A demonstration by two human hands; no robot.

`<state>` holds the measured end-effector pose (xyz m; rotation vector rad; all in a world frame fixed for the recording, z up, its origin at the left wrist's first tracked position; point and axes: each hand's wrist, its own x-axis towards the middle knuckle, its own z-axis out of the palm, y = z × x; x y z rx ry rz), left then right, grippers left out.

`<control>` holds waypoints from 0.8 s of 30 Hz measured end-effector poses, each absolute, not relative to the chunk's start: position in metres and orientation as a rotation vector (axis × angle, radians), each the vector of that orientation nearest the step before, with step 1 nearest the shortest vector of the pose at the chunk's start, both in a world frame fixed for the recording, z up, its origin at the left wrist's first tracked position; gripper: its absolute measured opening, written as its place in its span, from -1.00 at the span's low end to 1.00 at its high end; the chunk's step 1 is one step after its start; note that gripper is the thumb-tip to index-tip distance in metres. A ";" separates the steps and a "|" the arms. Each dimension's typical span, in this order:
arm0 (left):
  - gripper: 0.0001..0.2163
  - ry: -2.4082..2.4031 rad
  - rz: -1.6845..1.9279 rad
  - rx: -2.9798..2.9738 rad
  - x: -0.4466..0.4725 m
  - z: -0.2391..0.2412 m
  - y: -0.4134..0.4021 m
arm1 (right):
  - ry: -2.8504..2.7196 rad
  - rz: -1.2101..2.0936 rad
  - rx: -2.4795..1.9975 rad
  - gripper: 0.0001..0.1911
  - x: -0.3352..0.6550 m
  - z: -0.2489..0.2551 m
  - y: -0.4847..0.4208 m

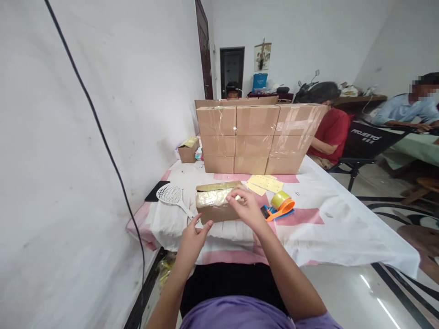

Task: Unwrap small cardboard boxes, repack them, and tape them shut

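Observation:
A small cardboard box (219, 213) lies on the cloth-covered table in front of me, with shiny yellowish tape (211, 197) across its top. Thumb and fingers of my right hand (247, 206) are pinched together over the box's right top edge; what they hold, if anything, I cannot make out. My left hand (195, 234) is by the near left corner of the box, thumb and forefinger apart and nothing between them. To the right sits an orange tape dispenser (283, 209) carrying a yellow tape roll (280, 199). A white perforated paddle (170, 194) lies to the left.
Stacked cardboard boxes (254, 139) form a wall across the table's back. Yellow sheets (265, 183) lie before them. A small box (188, 151) stands far left. A black cable (103, 125) hangs along the wall. A person in red (331, 137) sits beyond the table's right side.

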<state>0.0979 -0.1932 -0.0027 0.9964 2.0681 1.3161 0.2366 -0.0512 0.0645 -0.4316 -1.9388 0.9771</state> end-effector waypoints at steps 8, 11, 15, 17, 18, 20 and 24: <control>-0.44 2.255 1.250 1.583 0.084 0.013 -0.174 | -2.216 1.061 -0.525 -0.73 0.200 0.067 0.023; -0.50 2.317 0.860 1.764 0.086 0.009 -0.150 | -2.304 1.038 -0.608 -0.75 0.180 0.061 0.041; -0.53 2.405 0.589 1.737 0.089 -0.006 -0.133 | -2.389 0.858 -0.824 -0.83 0.161 0.049 0.049; -0.53 2.427 0.584 1.715 0.091 -0.013 -0.132 | -2.374 0.742 -0.932 -0.81 0.155 0.044 0.049; -0.53 2.433 0.592 1.707 0.092 -0.015 -0.132 | -2.353 0.693 -0.979 -0.78 0.153 0.042 0.050; -0.54 2.431 0.630 1.693 0.094 -0.019 -0.133 | -2.289 0.623 -1.058 -0.66 0.152 0.043 0.056; -0.60 2.384 0.760 1.666 0.097 -0.023 -0.133 | -2.228 0.705 -1.090 -0.68 0.175 0.048 0.080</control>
